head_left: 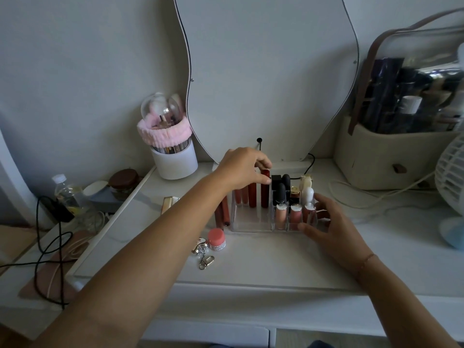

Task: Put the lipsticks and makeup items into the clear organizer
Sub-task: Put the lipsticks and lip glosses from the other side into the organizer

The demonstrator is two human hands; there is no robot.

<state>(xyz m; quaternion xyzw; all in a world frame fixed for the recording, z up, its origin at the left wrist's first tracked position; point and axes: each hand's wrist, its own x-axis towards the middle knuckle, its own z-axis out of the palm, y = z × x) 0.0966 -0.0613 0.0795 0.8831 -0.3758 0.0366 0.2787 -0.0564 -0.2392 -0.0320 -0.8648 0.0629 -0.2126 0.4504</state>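
The clear organizer (251, 226) stands mid-table, holding dark red tubes at its left, black lipsticks (280, 192) in the middle, and pink glosses (281, 214) in front. My left hand (242, 168) reaches over it, fingers closed on the top of a dark red lipstick tube (265, 194) standing in the left compartment. My right hand (334, 222) holds the organizer's right front corner. Two brown-red tubes (223, 213) lie on the table just left of the organizer. A small pink-lidded jar (216, 239) sits in front of them.
A keychain (202, 251) lies beside the jar. A white brush holder with a pink band (173, 151) stands at the back left, a mirror (271, 71) behind, a beige bag (389, 156) and a white fan (452, 177) at right. Cables and bottles clutter the left ledge.
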